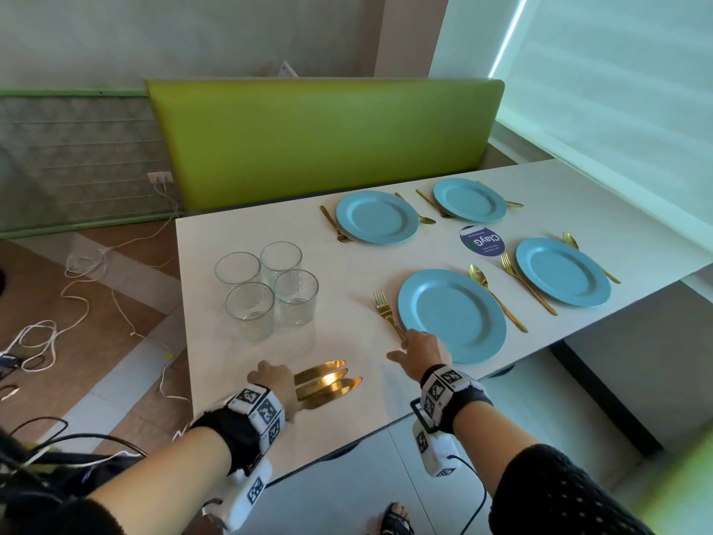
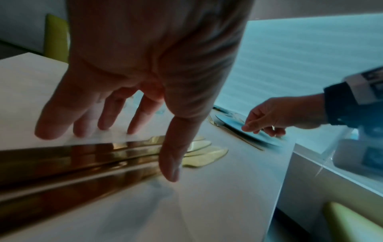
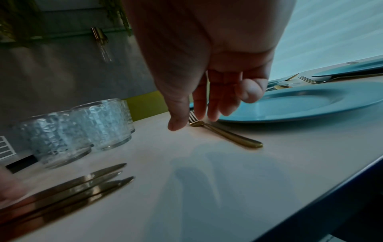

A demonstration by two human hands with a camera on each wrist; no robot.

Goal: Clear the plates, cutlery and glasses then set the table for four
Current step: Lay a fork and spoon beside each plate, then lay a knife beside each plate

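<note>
White counter (image 1: 247, 361) carries four sky-blue plates (image 1: 451, 314), round with broad flat rims, matte, each flanked by a gold fork and spoon. The nearest fork (image 1: 386, 312) lies just left of the nearest plate, tines pointing away, handle toward the counter edge. Four clear textured glasses (image 1: 270, 289) stand clustered upright at the left, touching or nearly so. Four gold knives (image 1: 328, 384), mirror-bright, lie side by side near the front edge, blades pointing right.

Left hand (image 2: 132, 78): fingers spread and straight over the knife handles, grip wide; contact unclear. Right hand (image 3: 209, 78): fingers loosely extended just above the fork's neck, grip wide, holding nothing.
</note>
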